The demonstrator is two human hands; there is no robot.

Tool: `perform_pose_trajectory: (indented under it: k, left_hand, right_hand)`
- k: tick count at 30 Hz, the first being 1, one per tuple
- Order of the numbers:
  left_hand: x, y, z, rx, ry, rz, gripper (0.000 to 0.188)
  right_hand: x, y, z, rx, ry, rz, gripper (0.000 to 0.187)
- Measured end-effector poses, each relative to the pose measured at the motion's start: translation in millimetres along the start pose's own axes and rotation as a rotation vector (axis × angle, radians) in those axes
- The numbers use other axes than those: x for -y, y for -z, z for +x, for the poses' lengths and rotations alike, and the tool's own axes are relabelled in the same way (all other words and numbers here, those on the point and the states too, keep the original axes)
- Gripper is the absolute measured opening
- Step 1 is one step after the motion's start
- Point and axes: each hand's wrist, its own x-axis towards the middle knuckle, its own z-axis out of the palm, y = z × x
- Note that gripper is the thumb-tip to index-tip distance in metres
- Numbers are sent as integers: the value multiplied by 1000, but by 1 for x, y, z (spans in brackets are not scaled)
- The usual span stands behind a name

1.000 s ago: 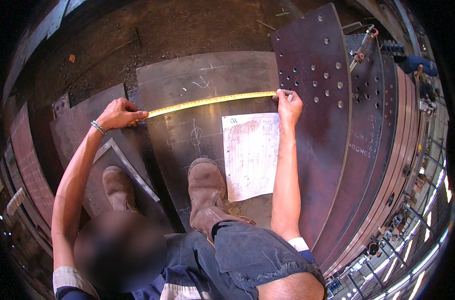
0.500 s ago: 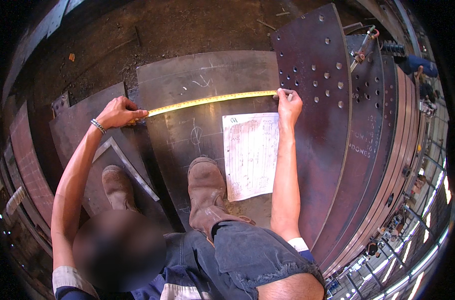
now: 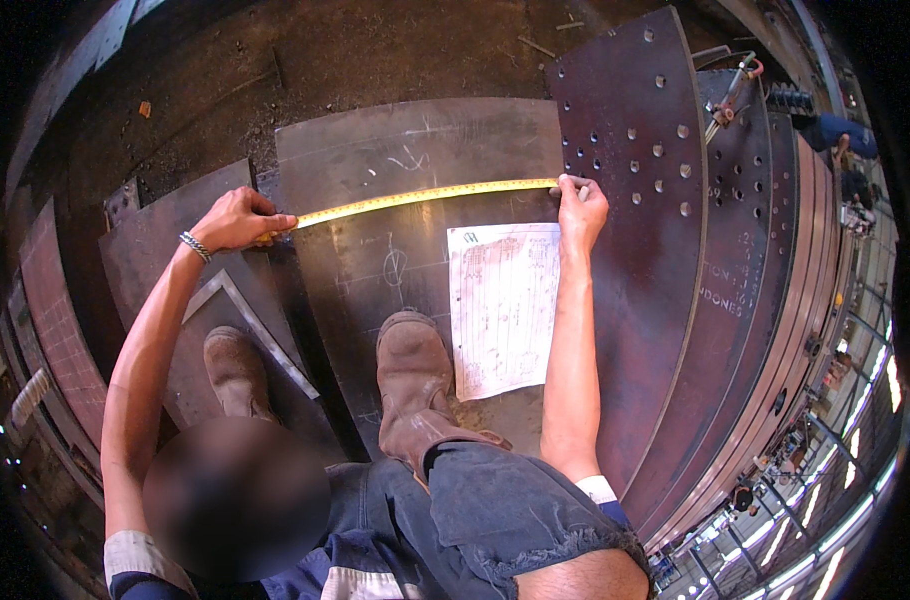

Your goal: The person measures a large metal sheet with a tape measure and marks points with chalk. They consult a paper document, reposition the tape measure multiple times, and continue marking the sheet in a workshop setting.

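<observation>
A yellow tape measure (image 3: 425, 196) is stretched across a bare steel plate (image 3: 375, 150) marked with chalk lines. At the plate's left edge, my left hand (image 3: 237, 220) grips the tape's case end, with the thumb on the blade; the fingers mostly cover the case. My right hand (image 3: 582, 212) pinches the other end of the blade at the plate's right edge. A short pale stick (image 3: 583, 193), perhaps chalk, pokes out between its fingers. Beside my right forearm lies a paper drawing sheet (image 3: 503, 310) on the plate.
A metal square (image 3: 265, 340) lies on the left plate (image 3: 155, 270), by my boot (image 3: 237, 365). My other boot (image 3: 413, 365) stands on the middle plate. Drilled steel plates (image 3: 625, 250) overlap at right, with a cutting torch (image 3: 730, 95) beyond. Other people (image 3: 855, 140) are far right.
</observation>
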Motion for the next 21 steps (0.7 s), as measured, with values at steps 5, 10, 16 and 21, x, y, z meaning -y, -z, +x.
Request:
perform_pose_trajectory:
  k: [5, 10, 16, 21]
  left_hand:
    - [-2, 2, -1, 9, 11, 12, 56]
    - [0, 1, 1, 14, -4, 10, 56]
    - [-1, 3, 3, 44, 6, 28, 56]
    - [2, 2, 5, 35, -8, 14, 55]
  right_hand:
    - [1, 0, -1, 0, -14, -4, 15]
    - [0, 0, 0, 9, -19, 10, 15]
    - [-2, -1, 1, 12, -23, 28, 15]
    - [-3, 0, 1, 6, -13, 6, 16]
